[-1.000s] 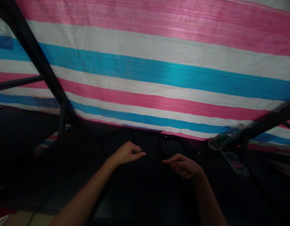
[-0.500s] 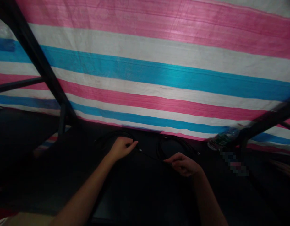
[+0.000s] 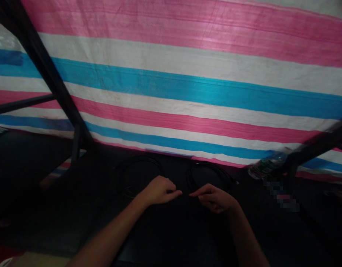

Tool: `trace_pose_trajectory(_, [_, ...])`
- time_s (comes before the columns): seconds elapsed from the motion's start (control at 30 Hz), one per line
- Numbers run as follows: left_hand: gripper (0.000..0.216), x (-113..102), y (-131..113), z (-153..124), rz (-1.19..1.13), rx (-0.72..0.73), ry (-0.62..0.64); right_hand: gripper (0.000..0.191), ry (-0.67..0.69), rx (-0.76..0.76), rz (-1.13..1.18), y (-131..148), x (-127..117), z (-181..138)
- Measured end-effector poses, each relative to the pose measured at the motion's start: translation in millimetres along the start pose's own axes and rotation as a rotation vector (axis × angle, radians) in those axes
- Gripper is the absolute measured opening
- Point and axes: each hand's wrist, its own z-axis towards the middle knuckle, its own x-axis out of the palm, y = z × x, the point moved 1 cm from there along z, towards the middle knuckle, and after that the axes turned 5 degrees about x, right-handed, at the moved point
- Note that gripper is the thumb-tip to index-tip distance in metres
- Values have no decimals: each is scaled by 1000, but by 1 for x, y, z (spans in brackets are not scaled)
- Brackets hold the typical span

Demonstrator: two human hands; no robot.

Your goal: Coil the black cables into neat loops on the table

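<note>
Two coils of black cable lie on a dark table: the left coil (image 3: 144, 157) sits behind my left hand, and the right coil (image 3: 212, 166) is just behind my right hand. My left hand (image 3: 161, 191) is closed, with its fingers curled and its thumb pointing right; what it holds is lost in the dark. Opposite, my right hand (image 3: 216, 198) is closed in a pinch on a thin black cable, its index finger stretched toward my left thumb. A small gap separates the fingertips. The cable itself barely shows against the table.
A clear plastic bottle (image 3: 266, 165) lies at the right by a black frame leg (image 3: 312, 150). Another dark frame leg (image 3: 59, 91) slants at the left. Behind the table (image 3: 171, 237) hangs a striped pink, white and blue sheet (image 3: 187, 85).
My left hand has moved right and toward me, close to my right hand. The cable length and pale tip that showed between the hands are no longer visible. My right hand has barely moved.
</note>
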Motion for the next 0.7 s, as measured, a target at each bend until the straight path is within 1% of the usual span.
trace_pose_trajectory(0.07, [48,-6,6,-2,19,-23,-17,50,-19,26,-46,1,-3,-2])
trace_pose_trajectory(0.13, [47,-9,10,-3,38,-37,-11,52,-48,89,-124,0,-5,0])
trace_pose_trajectory(0.23, [45,-7,10,-4,86,-45,24,48,-116,197,-283,-3,-7,7])
trace_pose_trajectory(0.3, [45,-4,10,-3,113,-49,48,44,-145,216,-361,-6,-8,11])
trace_pose_trajectory(0.4, [44,-2,10,-2,124,-50,51,40,-154,195,-391,-9,-11,13])
trace_pose_trajectory(0.5, [45,-9,16,-5,114,-66,3,42,-133,138,-340,-9,-13,9])
trace_pose_trajectory(0.63, [49,-20,30,-11,114,-135,-79,48,-91,18,-326,-6,-16,5])
trace_pose_trajectory(0.7, [49,-22,34,-12,118,-148,-80,48,-113,28,-367,-5,-17,5])
